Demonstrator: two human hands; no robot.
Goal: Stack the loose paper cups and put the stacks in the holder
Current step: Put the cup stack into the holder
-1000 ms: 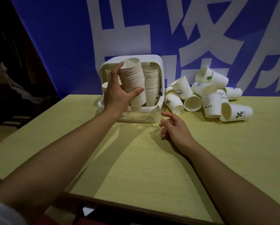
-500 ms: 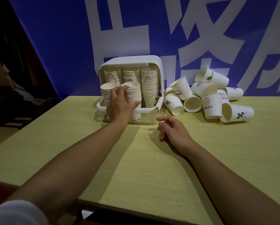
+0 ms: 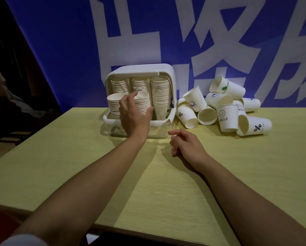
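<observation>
My left hand (image 3: pixel 133 116) reached out to the holder (image 3: pixel 172 96) at frame centre, fingers curved round the front stack (image 3: pixel 143 102), thumb on its right side, fingertips near its rim. Whether it truly gripped or only touched, I could not tell. My right hand (image 3: pixel 186 145) lay low over the table (image 3: pixel 166 192) just below the holder, fingers loosely curled, holding nothing. The stack stood upright in the holder's front row beside another short one, taller stacks behind. The loose cups (image 3: pixel 226 109) lay heaped right of the holder, touching its side. Bare tabletop stretched toward the near edge and to the left.
</observation>
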